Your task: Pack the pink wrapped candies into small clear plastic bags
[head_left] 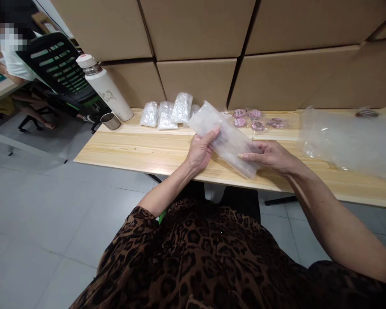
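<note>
Both hands grip one long clear plastic bag (227,141), held slantwise just above the near edge of the pale wooden table (141,148). The left hand (201,150) clasps its upper end, thumb on top; the right hand (268,155) pinches the lower end (something dark shows inside, too blurred to name). Behind the bag lie small pink round packets (255,120); left of it, a white bottle (104,88).

Bright even indoor light, soft shadows, wide-angle bending at edges, glare on clear plastic sheet (350,141)
</note>
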`<state>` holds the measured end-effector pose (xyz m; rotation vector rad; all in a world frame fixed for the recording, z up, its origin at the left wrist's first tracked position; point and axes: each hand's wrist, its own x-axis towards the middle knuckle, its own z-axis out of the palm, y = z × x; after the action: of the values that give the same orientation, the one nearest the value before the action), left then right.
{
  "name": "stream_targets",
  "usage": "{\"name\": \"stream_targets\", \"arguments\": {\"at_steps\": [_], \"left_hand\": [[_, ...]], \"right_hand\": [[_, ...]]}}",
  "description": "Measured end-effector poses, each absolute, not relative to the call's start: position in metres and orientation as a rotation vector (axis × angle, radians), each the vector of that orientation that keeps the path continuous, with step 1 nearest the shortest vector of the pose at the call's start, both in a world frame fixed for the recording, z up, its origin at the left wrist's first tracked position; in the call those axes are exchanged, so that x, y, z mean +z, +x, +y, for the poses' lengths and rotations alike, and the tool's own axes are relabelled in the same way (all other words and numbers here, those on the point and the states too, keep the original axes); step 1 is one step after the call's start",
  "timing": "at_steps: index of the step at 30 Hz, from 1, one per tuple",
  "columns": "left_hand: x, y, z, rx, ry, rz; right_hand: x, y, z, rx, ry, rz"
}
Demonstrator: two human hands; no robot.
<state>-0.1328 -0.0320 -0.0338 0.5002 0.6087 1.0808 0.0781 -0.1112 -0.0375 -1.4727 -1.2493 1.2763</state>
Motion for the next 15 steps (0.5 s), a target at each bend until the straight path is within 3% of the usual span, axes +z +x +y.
{"name": "stream_targets", "arguments": {"at_steps": [2,6,7,8,12,15], "left_hand": [[-0.023,-0.139,-0.022,1.149,0.484,0.605],[-0.004,-0.147,-0.008,1.335,0.501,0.621],[-0.002,-0.148,-0.008,1.376,0.520,0.632],[-0.002,-0.147,-0.009,1.406,0.543,0.640],[-0.013,-0.145,-0.027,1.364,0.683,0.608],[-0.021,-0.148,-0.045,1.205,0.818,0.546]], "right_hand": [[-0.039,0.089,-0.117,1.136,-1.534,-1.312],[-0.034,0.083,-0.141,0.402,-1.609,-1.173],[-0.032,0.074,-0.147,0.341,-1.569,-1.132],[-0.031,0.064,-0.152,0.417,-1.518,-1.127],[-0.029,0.022,-0.149,1.213,-1.304,-1.036],[-0.029,0.008,-0.132,1.454,-1.153,-0.853]]}}
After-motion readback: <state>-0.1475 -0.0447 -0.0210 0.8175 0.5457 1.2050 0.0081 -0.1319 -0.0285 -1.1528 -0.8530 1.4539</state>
